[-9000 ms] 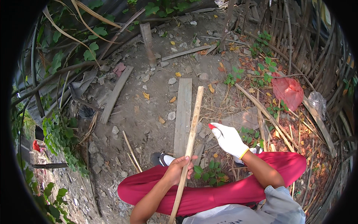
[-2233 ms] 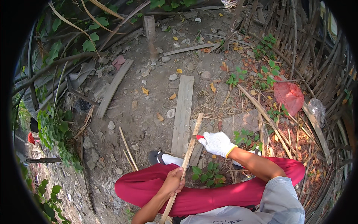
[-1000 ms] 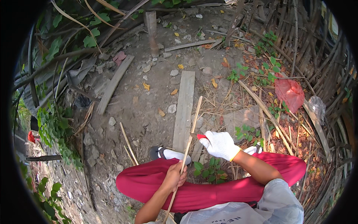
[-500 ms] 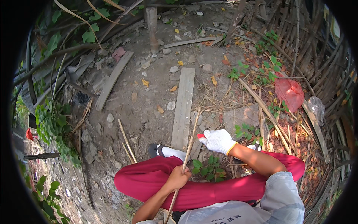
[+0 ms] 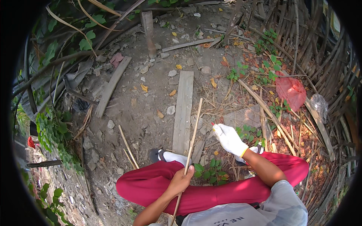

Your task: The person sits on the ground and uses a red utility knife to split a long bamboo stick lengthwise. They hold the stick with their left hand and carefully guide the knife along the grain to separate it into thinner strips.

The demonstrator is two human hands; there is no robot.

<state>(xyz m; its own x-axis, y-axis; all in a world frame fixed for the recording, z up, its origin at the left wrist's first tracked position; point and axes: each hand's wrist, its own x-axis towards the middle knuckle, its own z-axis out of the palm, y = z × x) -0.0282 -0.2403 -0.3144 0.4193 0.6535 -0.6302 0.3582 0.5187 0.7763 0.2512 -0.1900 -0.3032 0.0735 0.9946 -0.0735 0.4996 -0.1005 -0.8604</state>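
My bare left hand (image 5: 180, 181) is closed around a long, thin wooden stick (image 5: 194, 140). The stick slants up and away over my lap, and its lower end runs down past my left forearm. To its right, apart from it, is my right hand (image 5: 230, 140) in a white knitted glove with a yellow cuff. Its fingers are curled shut on a small red object (image 5: 213, 123). Only a red tip of that object shows past the glove, so its kind is hidden.
A flat grey plank (image 5: 183, 109) lies ahead of my feet, another board (image 5: 113, 87) to its left. Two thin sticks (image 5: 128, 147) lean near my left knee. Leafy seedlings (image 5: 211, 171) grow between my legs. A red plastic bag (image 5: 290, 90) lies by the stick fence at right.
My right hand has moved away from the stick, to the right and slightly farther out, with less of the red object showing. The stick's far end has risen a little; my left hand still grips it.
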